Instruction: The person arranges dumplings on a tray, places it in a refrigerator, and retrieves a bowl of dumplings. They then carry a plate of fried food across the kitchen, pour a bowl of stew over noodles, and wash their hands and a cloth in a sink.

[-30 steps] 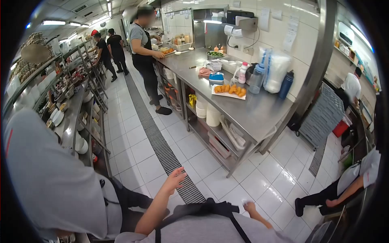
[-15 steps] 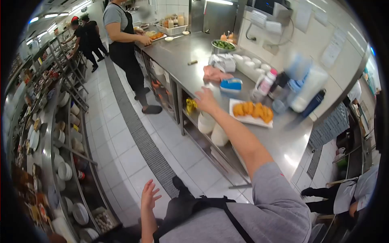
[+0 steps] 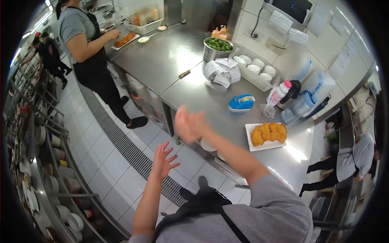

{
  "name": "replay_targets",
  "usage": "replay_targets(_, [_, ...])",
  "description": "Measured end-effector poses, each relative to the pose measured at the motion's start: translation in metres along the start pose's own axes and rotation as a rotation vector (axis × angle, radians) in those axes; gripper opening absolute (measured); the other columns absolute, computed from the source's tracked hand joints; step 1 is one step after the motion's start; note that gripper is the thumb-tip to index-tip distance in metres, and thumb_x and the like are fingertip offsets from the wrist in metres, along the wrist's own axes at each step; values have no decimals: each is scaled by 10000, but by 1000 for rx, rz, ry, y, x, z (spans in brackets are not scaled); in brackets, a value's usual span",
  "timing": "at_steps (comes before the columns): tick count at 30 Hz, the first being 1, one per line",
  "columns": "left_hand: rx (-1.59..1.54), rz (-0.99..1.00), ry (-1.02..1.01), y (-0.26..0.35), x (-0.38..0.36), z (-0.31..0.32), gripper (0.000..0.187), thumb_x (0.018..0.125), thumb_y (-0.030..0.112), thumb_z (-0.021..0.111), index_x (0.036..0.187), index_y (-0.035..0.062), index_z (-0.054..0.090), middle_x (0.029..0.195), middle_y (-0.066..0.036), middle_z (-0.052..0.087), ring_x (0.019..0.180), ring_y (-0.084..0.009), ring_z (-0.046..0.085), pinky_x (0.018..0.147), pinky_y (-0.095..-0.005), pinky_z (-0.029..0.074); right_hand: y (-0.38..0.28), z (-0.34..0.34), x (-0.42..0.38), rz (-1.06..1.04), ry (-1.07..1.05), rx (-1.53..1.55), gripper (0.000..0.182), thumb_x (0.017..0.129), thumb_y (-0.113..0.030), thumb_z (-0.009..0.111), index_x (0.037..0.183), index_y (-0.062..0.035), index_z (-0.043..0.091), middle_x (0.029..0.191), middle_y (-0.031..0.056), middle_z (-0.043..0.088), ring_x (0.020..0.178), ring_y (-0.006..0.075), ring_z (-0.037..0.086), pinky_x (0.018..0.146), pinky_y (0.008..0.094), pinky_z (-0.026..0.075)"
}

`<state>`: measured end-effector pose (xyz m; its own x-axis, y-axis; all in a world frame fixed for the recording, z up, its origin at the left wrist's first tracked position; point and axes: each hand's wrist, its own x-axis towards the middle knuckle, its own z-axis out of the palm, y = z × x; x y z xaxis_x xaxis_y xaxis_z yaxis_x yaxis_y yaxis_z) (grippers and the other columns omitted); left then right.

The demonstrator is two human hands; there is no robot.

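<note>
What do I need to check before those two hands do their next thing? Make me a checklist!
1. Left hand empty: ok, fingers spread, nothing in it.
2. Right hand empty: cannot tell, it's blurred.
3. White plate resting on the metal counter: ok.
4. Fried pieces all on the plate: ok.
5. Blue tape dispenser apart from the plate: ok.
6. Papers off the counter: not ok, they lie there crumpled.
</note>
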<state>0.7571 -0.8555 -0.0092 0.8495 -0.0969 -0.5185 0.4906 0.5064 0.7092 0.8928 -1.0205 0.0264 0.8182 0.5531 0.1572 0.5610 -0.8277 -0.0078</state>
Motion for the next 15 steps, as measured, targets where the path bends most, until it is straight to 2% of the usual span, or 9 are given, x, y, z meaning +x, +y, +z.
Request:
replay_targets(1, [-259,20,-171,5,12,22,566,821,525,415,1222,127,377,1231,-104,393,1036,-283,441,836,-487,384,-22,19,-7,-350,72,394,318,564,-228,604,815,-46,534,717,122,585,470,274,551,516,489,420])
replay_targets(2, [-512,28,-338,5,19,38,523,835,502,414,1176,106,409,1168,-108,451,998,-260,473,829,-454,405,-66,-59,-27,-69,-392,292,248,605,-212,611,804,-75,554,813,110,593,689,280,596,679,463,436])
replay_targets(4, [-505,154,-233,-1,28,58,457,849,464,418,1115,93,427,1079,-95,483,939,-236,500,796,-408,428,-58,-8,-76,-161,529,759,175,658,-175,606,817,-110,572,937,70,585,995,260,522,870,454,346])
replay_targets(5, [-515,294,-100,-9,29,67,396,864,426,421,1053,79,444,990,-83,516,880,-213,528,763,-362,452,-49,-10,-85,-108,543,746,175,658,-175,606,817,-110,572,937,70,585,995,260,522,870,454,346])
replay_targets(6, [-482,229,-88,-9,30,70,246,888,313,430,967,81,439,834,-40,492,794,-151,532,673,-273,460,-42,-12,-94,-125,477,656,157,684,-175,593,836,-141,575,949,51,579,1029,251,483,893,479,289])
replay_targets(7, [-450,175,-99,-9,27,80,246,888,313,430,967,81,439,834,-40,492,794,-151,532,673,-273,460,-36,-16,-106,-137,403,577,145,711,-176,580,855,-172,577,962,31,572,1063,243,444,917,504,232])
replay_targets(10, [-27,425,-229,-2,43,122,120,906,200,398,927,82,411,748,9,430,711,-35,485,555,-207,409,-8,-33,-127,-1,409,643,95,676,-168,618,764,-151,586,920,-30,587,1003,204,479,887,488,243])
replay_targets(14, [61,430,-365,-8,87,170,179,882,178,423,1014,58,408,777,-32,482,664,-126,516,551,-266,415,33,-49,-143,251,424,686,125,646,-141,661,744,-117,587,849,-23,606,894,200,534,834,385,331])
replay_targets(15, [470,718,-287,-8,104,178,251,851,172,452,1060,45,394,829,-79,510,677,-199,533,570,-308,425,43,-53,-149,321,456,711,122,657,-136,659,749,-102,586,849,-3,605,863,215,546,801,353,370])
